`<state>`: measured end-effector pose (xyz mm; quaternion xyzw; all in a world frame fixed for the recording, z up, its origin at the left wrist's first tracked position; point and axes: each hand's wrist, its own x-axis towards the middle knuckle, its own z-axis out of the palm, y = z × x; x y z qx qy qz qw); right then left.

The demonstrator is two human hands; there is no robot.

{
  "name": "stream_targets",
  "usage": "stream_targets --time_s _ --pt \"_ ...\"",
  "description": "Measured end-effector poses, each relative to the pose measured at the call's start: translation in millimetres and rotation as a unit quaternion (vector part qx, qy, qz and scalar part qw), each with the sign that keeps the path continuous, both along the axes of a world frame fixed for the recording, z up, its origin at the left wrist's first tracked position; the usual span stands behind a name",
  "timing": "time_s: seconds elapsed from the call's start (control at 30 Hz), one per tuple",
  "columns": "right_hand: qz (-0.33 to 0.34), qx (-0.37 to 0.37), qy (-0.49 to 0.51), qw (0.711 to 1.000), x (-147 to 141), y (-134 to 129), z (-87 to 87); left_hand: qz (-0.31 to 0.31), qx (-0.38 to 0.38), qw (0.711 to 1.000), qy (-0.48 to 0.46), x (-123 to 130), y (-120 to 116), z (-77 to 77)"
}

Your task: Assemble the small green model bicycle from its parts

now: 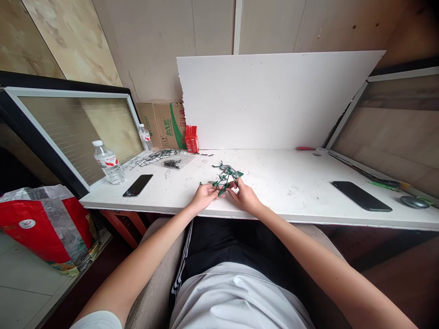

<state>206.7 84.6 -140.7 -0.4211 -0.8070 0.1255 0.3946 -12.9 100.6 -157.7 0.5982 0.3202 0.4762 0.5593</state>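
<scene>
Near the front edge of the white table, my left hand (pixel 203 197) is closed on the lower left part of a green plastic frame with small parts (pixel 223 183). From the other side, the fingers of my right hand (pixel 244 196) pinch the same green piece at its right. Just behind both hands, more green parts and a grey, wiry tangle (pixel 228 170) lie on the table; where they meet the held piece is too small to tell.
A black phone (pixel 137 185) and a water bottle (pixel 109 163) stand at the left, near black part frames (pixel 156 156) and a plastic bag of dark pieces (pixel 172 163). Another phone (pixel 361 195) and a grey mouse-like object (pixel 414 202) lie right. Behind are a carton (pixel 163 125) and red box (pixel 192 139).
</scene>
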Motion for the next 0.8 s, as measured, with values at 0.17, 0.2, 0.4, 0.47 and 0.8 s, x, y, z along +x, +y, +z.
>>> stream_targets --time_s 0.17,0.2,0.4,0.47,0.8 --pt "-0.015 0.009 -0.017 1.000 -2.4 -2.0 0.5 0.001 0.002 1.000 0.013 -0.8 2.7 -2.6" --pt "-0.010 0.012 -0.010 1.000 -2.1 -1.9 0.5 0.000 0.004 1.000 0.014 -1.0 2.9 -2.9" --pt "0.040 0.038 -0.007 0.998 2.4 3.3 -3.8 -0.011 0.020 0.999 0.024 -0.5 2.8 -4.8" --pt "0.041 0.041 -0.019 0.998 2.9 4.6 -5.5 -0.013 0.020 0.999 0.028 0.2 2.8 -5.7" --pt "-0.016 0.021 -0.070 0.997 -1.0 -3.0 1.9 -0.007 -0.009 1.000 0.007 1.2 -0.4 1.6"
